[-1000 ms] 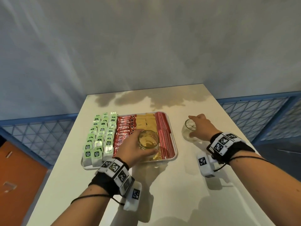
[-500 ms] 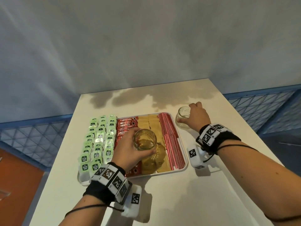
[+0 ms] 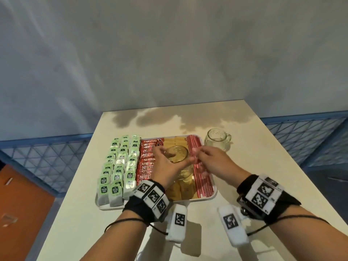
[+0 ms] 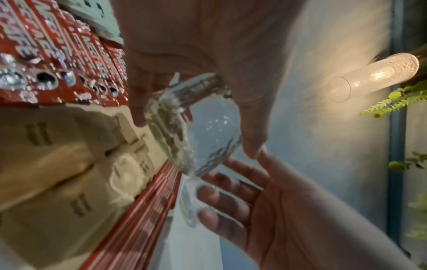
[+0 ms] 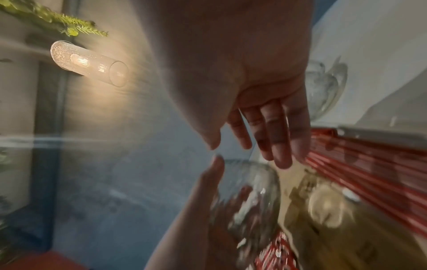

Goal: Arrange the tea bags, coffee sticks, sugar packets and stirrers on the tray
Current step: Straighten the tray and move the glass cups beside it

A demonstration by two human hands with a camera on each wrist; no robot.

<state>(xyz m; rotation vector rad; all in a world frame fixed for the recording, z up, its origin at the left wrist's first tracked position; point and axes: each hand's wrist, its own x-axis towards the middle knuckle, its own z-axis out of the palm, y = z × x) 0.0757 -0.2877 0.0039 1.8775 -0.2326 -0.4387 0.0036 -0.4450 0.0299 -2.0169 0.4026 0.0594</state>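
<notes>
A white tray (image 3: 207,197) holds rows of green tea bags (image 3: 120,166), red coffee sticks (image 3: 147,157), tan sugar packets (image 3: 185,189) and red-white stirrers (image 3: 203,179). My left hand (image 3: 173,154) grips a clear glass jar (image 3: 185,172) by its rim, above the sugar packets. My right hand (image 3: 196,153) hovers over the stirrers with straight fingers (image 4: 208,191) reaching the jar's side; it holds nothing. The left wrist view shows the jar (image 4: 201,127) tilted between thumb and fingers, over the coffee sticks (image 4: 57,64) and sugar packets (image 4: 57,164).
A second clear glass mug (image 3: 217,142) stands on the white table (image 3: 263,176) just beyond the tray's far right corner. The table ends at a grey wall; blue railings lie to both sides. A wall lamp (image 4: 374,74) shows in the wrist views.
My right hand let go of the second glass mug, now standing by the tray's far right corner, and moved left to the jar. My left hand kept hold of the jar.
</notes>
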